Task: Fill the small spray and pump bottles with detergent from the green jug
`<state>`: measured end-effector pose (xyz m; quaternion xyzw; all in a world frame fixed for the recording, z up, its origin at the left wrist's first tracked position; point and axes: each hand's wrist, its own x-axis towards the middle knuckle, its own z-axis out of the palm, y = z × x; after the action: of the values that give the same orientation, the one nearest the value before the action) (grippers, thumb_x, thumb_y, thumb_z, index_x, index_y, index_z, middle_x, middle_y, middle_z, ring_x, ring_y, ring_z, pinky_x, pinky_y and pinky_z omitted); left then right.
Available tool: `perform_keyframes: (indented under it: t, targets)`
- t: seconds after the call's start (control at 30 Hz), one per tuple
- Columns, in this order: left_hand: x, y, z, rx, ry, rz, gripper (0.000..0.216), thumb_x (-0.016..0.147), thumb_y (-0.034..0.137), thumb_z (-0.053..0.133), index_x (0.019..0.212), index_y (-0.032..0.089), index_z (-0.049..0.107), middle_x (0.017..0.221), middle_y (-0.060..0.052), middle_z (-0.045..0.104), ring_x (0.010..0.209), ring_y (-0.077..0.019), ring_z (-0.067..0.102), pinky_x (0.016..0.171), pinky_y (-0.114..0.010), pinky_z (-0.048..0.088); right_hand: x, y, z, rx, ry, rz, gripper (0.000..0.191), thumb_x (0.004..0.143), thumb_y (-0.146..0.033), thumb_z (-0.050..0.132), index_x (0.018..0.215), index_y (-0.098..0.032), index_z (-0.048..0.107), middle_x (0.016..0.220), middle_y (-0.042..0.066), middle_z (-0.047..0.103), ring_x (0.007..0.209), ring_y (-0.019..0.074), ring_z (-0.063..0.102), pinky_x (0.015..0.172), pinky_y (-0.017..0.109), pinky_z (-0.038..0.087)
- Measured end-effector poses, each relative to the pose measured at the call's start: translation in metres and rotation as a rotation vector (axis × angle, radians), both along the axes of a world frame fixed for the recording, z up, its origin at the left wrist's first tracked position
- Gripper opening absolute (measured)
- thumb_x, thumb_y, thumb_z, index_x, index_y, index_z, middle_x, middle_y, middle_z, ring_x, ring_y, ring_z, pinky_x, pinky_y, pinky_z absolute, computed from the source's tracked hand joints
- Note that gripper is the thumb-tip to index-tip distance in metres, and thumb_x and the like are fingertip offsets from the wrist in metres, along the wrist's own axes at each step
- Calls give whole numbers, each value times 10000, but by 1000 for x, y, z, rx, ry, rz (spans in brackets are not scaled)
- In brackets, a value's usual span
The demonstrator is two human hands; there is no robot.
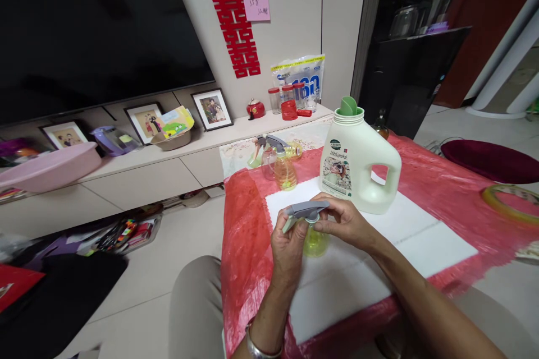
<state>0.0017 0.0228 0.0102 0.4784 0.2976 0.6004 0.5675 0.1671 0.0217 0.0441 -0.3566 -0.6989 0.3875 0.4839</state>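
Observation:
A small clear spray bottle (pixel 315 242) with yellow-green liquid stands on the white sheet, its grey trigger head (pixel 306 209) at the neck. Wrapped round the head's trigger side is my left hand (pixel 288 244), thumb near the collar. My right hand (pixel 343 217) pinches the collar and other end of the head from the right. Behind them stands a large pale green jug (pixel 357 162) with a handle and an upturned green cap (pixel 348 106) in its mouth. Another spray bottle (pixel 286 171), with orange-yellow liquid, is further back to the left.
Red plastic film (pixel 248 224) covers the table around the white sheet (pixel 421 241). A roll of tape (pixel 511 205) lies at the right edge. On the long cabinet are red-lidded jars (pixel 274 101), framed photos (pixel 211 109) and a pink basin (pixel 50 168).

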Motion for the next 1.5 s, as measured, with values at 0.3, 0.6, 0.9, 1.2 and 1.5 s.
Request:
perform_keyframes:
  t: [0.3,0.6,0.9,1.2,1.5]
  targets:
    - [2,1,-1,-37,-62,-43,313,831,351,763,1079,210,634,1015,-43,748,930,-181,713,831,-281,534,-3,1,0,46,-22,-39,239,851,-351,729,995,-167,679,964,33,580,776,85,488,683,213,419]
    - [2,2,-7,-46,-91,-84,381,818,349,777,1133,215,608,1054,-57,736,975,-199,706,867,-313,531,-3,1,-2,68,-17,-52,247,855,-353,724,1010,-167,677,970,39,596,777,88,497,685,217,419]
    - [2,-2,5,70,153,-168,511,785,390,777,1236,216,612,1250,-89,678,1197,-284,618,1037,-409,485,0,-1,-1,35,10,-78,250,877,-384,689,1015,-176,669,930,34,552,754,93,479,686,235,418]
    - [1,-4,3,-18,409,-138,624,641,213,784,1218,254,549,1189,-52,682,1133,-305,642,978,-461,519,-5,0,2,-14,8,-114,309,792,-404,767,960,-164,668,932,29,578,771,98,510,692,228,432]
    - [2,-5,5,-36,340,-155,637,640,152,762,1221,250,521,1181,-51,686,1121,-294,655,950,-432,534,-4,-4,8,-54,-45,-121,312,803,-384,757,1001,-160,668,936,29,589,781,97,520,688,217,424]
